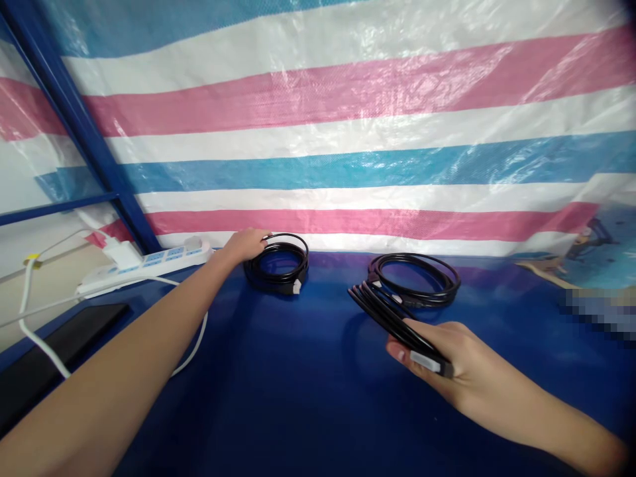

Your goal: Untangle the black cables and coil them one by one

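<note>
My left hand (244, 244) reaches far forward and rests its fingers on the left edge of a coiled black cable (277, 263) with a pale plug, lying near the striped sheet. My right hand (450, 361) holds another coil of black cable (385, 311) edge-on above the blue table (278, 384), thumb over a grey plug. Just behind that coil, a third black cable coil (415, 279) lies flat on the table.
A white power strip (144, 264) with a white charger plugged in lies at the back left, its white cords trailing toward me. A flat black object (44, 364) sits at the left edge. A pink, white and blue striped tarp (348, 132) hangs behind the table.
</note>
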Action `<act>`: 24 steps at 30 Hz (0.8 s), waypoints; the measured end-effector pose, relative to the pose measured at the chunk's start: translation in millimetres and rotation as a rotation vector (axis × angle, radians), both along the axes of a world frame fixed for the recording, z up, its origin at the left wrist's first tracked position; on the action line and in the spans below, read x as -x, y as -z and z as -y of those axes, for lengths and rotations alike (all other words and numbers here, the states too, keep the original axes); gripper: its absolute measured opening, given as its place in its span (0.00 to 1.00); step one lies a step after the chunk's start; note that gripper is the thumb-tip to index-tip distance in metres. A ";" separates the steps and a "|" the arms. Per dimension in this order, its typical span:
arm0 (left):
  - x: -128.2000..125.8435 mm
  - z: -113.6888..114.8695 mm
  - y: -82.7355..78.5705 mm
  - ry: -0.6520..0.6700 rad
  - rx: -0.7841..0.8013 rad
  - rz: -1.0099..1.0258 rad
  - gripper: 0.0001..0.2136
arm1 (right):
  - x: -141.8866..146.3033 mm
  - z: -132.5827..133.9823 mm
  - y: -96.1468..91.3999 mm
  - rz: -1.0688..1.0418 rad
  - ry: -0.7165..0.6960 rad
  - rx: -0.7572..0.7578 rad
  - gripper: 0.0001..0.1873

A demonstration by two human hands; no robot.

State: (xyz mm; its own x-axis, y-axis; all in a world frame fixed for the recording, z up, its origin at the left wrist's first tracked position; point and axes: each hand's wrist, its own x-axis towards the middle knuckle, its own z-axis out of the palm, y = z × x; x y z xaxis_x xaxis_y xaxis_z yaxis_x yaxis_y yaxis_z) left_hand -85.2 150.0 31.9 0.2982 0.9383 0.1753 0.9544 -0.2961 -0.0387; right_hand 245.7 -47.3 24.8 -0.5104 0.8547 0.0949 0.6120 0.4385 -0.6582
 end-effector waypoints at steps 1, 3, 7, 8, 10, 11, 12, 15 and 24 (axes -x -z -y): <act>2.1 -0.4 -2.1 0.026 0.008 -0.011 0.17 | 0.0 -0.1 0.1 -0.001 0.000 0.000 0.11; 5.8 0.6 -4.9 0.087 0.032 -0.035 0.17 | -0.7 0.0 0.5 0.003 -0.004 -0.005 0.12; 11.1 7.0 -8.9 0.134 0.033 -0.048 0.19 | -3.4 1.1 1.1 0.018 -0.034 -0.035 0.12; 11.6 9.6 -10.1 0.126 0.023 -0.042 0.20 | -3.7 1.4 0.7 0.025 -0.045 -0.044 0.11; 11.0 16.7 -11.3 0.102 0.002 -0.027 0.21 | -3.6 2.5 -0.4 0.048 -0.066 -0.056 0.09; 9.9 21.2 -10.7 0.091 -0.006 -0.020 0.21 | -3.4 3.4 -0.8 0.069 -0.075 -0.065 0.07; 8.6 26.1 -9.1 0.080 -0.015 -0.013 0.22 | -3.2 4.5 -0.8 0.101 -0.083 -0.075 0.07; 6.3 39.9 1.2 0.040 -0.038 0.015 0.24 | -4.1 9.3 2.7 0.273 -0.115 -0.139 0.14; 18.7 29.2 23.3 -0.057 0.006 0.157 0.19 | 52.6 -25.4 -32.1 0.521 -0.163 -0.672 0.17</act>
State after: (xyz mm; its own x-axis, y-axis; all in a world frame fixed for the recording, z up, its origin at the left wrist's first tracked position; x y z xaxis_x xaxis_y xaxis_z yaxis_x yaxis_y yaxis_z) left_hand -103.9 120.8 8.6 0.2139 0.9540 0.2103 0.9638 -0.2411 0.1137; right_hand 193.1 -21.9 56.9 -0.7405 0.6137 0.2740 0.6593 0.7425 0.1186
